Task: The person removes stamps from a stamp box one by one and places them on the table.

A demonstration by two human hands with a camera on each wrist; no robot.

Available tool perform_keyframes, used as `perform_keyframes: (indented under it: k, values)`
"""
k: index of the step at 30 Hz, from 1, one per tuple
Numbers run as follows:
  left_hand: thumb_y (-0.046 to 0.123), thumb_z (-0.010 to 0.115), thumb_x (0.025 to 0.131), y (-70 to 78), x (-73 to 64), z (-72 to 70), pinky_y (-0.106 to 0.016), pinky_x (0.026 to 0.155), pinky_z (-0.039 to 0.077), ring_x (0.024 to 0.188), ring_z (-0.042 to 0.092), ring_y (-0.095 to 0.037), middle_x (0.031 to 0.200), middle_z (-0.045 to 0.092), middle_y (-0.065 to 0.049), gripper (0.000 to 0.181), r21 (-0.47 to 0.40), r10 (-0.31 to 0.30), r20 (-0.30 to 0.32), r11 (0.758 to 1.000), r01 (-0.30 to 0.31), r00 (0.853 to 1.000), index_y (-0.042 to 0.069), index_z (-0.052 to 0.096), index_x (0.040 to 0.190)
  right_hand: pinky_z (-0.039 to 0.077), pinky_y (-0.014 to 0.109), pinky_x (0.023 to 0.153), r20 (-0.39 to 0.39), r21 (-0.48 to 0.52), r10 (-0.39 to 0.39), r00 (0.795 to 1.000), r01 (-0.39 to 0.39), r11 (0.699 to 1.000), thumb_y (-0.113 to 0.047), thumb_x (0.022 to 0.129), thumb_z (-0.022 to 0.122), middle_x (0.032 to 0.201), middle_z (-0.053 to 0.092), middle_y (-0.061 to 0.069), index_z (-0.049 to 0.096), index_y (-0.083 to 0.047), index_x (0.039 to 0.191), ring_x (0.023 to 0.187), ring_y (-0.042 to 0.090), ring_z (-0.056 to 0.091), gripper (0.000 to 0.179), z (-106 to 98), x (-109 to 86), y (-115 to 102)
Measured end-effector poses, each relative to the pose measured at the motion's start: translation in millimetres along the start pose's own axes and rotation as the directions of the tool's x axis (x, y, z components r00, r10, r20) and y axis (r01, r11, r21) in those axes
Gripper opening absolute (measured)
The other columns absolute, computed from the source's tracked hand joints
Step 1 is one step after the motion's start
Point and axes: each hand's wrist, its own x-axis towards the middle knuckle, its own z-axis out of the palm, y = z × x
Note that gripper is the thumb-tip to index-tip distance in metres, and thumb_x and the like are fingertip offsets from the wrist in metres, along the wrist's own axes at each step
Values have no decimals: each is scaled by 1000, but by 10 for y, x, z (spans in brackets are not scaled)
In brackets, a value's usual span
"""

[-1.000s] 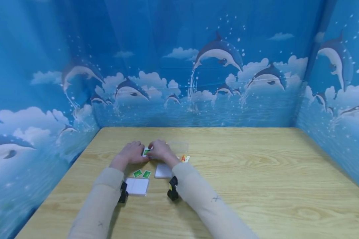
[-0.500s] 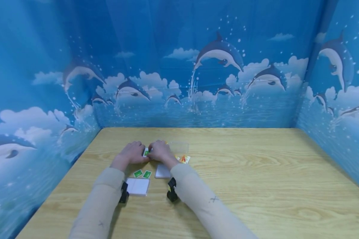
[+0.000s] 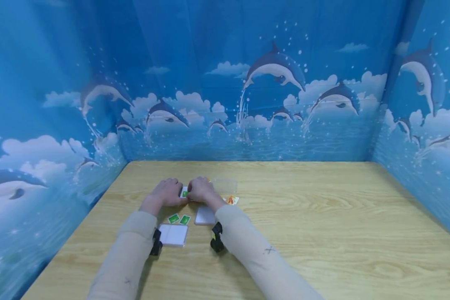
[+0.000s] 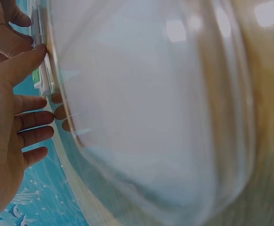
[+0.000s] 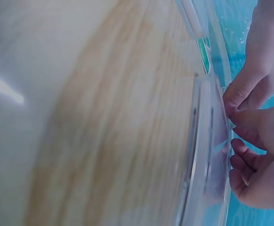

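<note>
In the head view, my left hand (image 3: 166, 193) and right hand (image 3: 202, 190) meet over a small white-bordered green card (image 3: 184, 193). My left hand holds a clear plastic case (image 4: 43, 66), its thumb against the near side and the other fingers spread beside it in the left wrist view. The right hand's fingers are bent, and its thumb and fingertips pinch at the card's right edge; in the right wrist view the thumbs nearly meet. The pinched edge is mostly hidden behind the fingers.
Two loose green cards (image 3: 173, 218) lie nearer me, behind a white flat case (image 3: 173, 234). Another white case (image 3: 204, 216) sits by my right wrist. Orange-patterned cards (image 3: 231, 200) and a clear box (image 3: 226, 186) are to the right on the wooden table (image 3: 322, 225).
The right hand's fingers shift slightly and now cover a bit more of the green card. My left hand stays in place, and the loose cards and cases have not moved.
</note>
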Motion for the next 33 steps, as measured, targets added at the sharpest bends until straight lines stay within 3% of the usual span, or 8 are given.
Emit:
perform_keyframes:
  k: [10, 17, 24, 33]
  values:
    - [46, 61, 82, 5, -7, 17, -51, 97, 36, 104, 51, -33, 109, 56, -16, 55, -18, -14, 1, 1000, 14, 1000, 1, 58, 114, 42, 30, 79, 6, 39, -12, 1000, 12, 999, -25, 82, 68, 96, 54, 0, 67, -15, 93, 93, 17, 46, 15, 3, 6, 36]
    - [50, 61, 82, 4, -3, 33, -50, 96, 38, 103, 52, -32, 109, 56, -15, 58, -22, -27, -11, 999, 27, 1000, 1, 58, 115, 45, 27, 72, 3, 120, -13, 1000, 12, 993, -21, 81, 69, 91, 58, 1, 68, -12, 93, 84, 16, 51, 15, -35, -11, 85]
    - [53, 59, 82, -5, -2, 36, -49, 94, 39, 102, 52, -32, 110, 56, -16, 63, -7, -28, -14, 1000, 28, 1000, 1, 58, 117, 47, 22, 62, -15, 230, 9, 1000, -5, 973, -18, 86, 64, 83, 60, 0, 67, -9, 96, 74, 13, 55, 14, -137, 5, 221]
    - [55, 58, 83, -20, 1, 50, -52, 101, 32, 115, 46, -37, 123, 51, -21, 69, -17, -28, -1, 999, 28, 1000, -1, 53, 124, 47, 24, 63, -53, 255, 60, 997, -45, 966, -20, 86, 64, 86, 59, 1, 66, -9, 95, 77, 15, 55, 15, -248, 11, 466]
